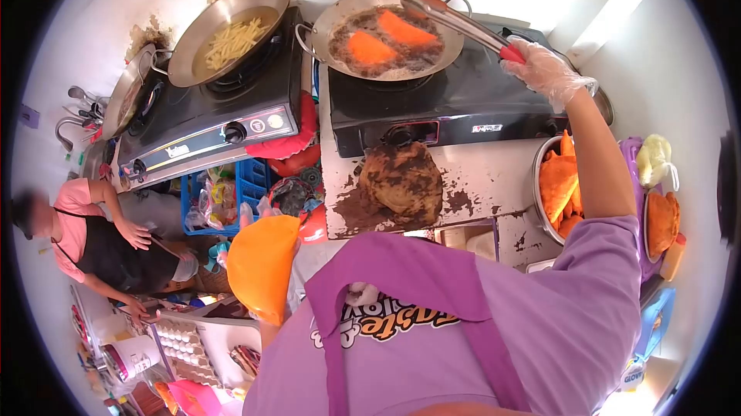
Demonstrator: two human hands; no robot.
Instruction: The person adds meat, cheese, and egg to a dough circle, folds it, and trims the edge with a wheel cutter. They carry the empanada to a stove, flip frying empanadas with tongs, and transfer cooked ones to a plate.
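Note:
My right hand (544,72), in a clear plastic glove, is closed round the red grips of metal tongs (463,24). The tips of the tongs are over the right side of a wok (320,30) of bubbling oil. Two orange half-moon pastries (370,49) float in that oil. Low on the left, near my chest, my left hand (292,277) holds an uncooked orange half-moon pastry (262,268). The pastry covers most of this hand, and clear plastic shows around it.
A second wok (185,61) with fries in oil stands on the left stove (208,126). Fried pastries (559,184) fill a pot at the right. A stained cloth (401,182) lies before the right stove. A person (116,246) in a black apron is at the left, near egg trays (185,350).

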